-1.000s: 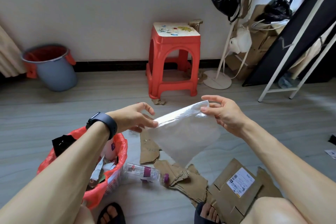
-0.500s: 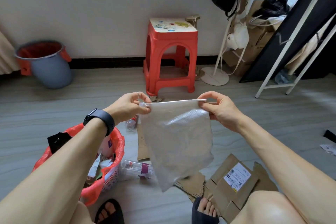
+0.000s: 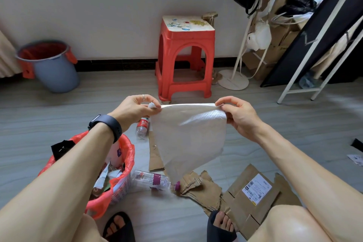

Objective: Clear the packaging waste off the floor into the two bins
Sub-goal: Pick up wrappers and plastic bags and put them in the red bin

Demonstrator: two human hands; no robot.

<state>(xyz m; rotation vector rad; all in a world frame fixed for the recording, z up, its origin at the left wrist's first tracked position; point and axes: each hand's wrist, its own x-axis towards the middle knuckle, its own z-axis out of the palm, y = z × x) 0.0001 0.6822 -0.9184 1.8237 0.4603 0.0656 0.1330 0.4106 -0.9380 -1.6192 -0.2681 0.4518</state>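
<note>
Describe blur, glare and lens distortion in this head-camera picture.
Head view: soft even daylight; the grey plastic bin with red liner at the left edge looks blurred and tilted by wide-angle bowing; the white padded mailer bag, pinched by the left hand and right hand, is sharp; glare shines on the bare knee.

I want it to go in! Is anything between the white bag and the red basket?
Nothing visible. The left hand and right hand hold the bag up; the basket sits open below-left, with only the left arm crossing over it.
</note>
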